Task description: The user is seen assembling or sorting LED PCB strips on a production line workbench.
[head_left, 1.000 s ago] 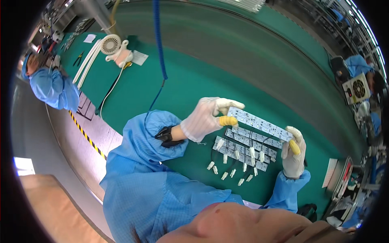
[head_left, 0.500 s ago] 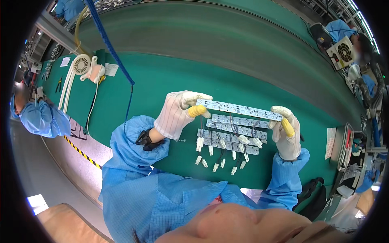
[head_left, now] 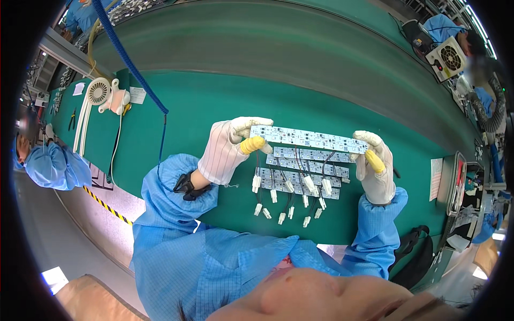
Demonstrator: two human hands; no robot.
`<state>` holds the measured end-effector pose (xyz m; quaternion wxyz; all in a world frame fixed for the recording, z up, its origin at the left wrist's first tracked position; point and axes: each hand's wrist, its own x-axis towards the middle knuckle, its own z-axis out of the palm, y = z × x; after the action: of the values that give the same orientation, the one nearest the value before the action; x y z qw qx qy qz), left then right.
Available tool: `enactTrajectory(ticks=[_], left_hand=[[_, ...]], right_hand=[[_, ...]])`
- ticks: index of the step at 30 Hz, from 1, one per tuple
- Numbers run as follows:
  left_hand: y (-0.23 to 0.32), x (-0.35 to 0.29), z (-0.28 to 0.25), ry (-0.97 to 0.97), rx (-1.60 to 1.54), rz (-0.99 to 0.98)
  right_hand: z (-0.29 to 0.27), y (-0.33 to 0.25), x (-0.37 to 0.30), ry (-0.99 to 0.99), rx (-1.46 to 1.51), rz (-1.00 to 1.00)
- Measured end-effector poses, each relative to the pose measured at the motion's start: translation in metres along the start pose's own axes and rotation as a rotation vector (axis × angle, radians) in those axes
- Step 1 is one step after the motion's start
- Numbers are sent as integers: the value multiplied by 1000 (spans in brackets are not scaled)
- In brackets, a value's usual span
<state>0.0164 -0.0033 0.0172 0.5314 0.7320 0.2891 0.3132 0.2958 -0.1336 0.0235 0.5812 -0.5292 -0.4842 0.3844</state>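
Between my two gloved hands I hold a long, narrow circuit board strip (head_left: 308, 138), light-coloured with small dark components. My left hand (head_left: 230, 147) pinches its left end, and my right hand (head_left: 376, 166) grips its right end. Both gloves are white with a yellow finger cover. Dark wires hang from the strip's lower side to white plug connectors (head_left: 309, 184). Below the raised strip, several similar circuit board strips (head_left: 332, 191) lie in rows on the green work mat (head_left: 235, 214). The held strip hides part of the upper rows; more white connectors rest nearer me.
A small fan (head_left: 99, 91) and a paper slip (head_left: 137, 95) sit at the left. Pliers (head_left: 72, 120) lie farther left, near a co-worker's blue sleeve (head_left: 56, 166). A coiled blue cord (head_left: 131, 67) hangs past my left arm. At the right stands a metal-rimmed tray (head_left: 456, 184).
The held strip has tilted so that more of its component face shows. Its hanging connectors have shifted slightly, and the whole view has moved a little. Both hands keep their hold.
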Motion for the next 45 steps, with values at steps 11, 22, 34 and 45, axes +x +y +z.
enactTrajectory(ticks=[11,22,34,45], left_hand=[[-2,-2,3,-8,-105,-15],[-5,3,1,-32,-98,-20],[-57,57,-40,323,25,0],[-9,179,-131,218,951,157]], right_hand=[[1,1,-1,42,-56,55],[-2,7,4,-37,26,58],[-15,56,17,-187,54,12],[-11,67,28,-267,19,-38]])
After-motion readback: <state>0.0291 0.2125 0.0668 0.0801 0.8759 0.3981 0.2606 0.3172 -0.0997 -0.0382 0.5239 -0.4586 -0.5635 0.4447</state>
